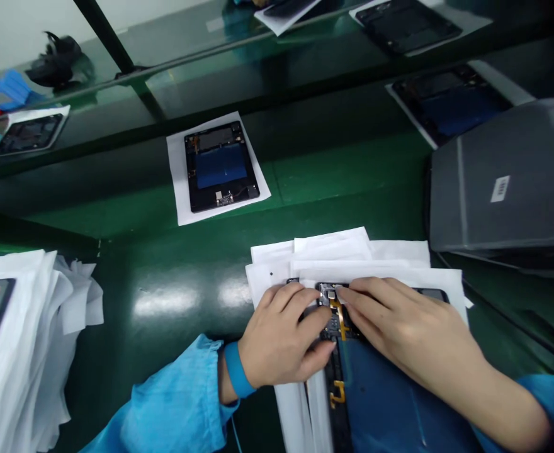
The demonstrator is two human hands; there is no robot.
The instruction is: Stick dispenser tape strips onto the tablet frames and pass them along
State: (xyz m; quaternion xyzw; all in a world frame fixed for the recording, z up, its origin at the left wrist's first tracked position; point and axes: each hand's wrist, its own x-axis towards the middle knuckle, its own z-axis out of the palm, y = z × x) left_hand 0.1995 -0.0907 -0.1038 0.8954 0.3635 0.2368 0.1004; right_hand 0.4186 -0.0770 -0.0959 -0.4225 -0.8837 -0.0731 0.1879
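Observation:
An opened tablet (376,390) lies on white paper sheets, its blue battery area, dark circuit board and orange flex cables exposed. At its upper left corner sits a small square silver part (331,294), perhaps a camera module. My left hand (284,336), with a blue wristband, curls over that corner, fingertips and thumb against the tablet's edge. From the other side my right hand (409,330) reaches across the tablet, its fingers close together and their tips at the right of the silver part. Whatever is between the right fingertips is hidden.
Another opened tablet (223,165) rests on paper on the green bench (177,277). White sheets (41,352) are stacked at left with a dark panel on top. A dark grey box-like object (508,182) stands at right. More tablets lie on the shelf (277,72) behind.

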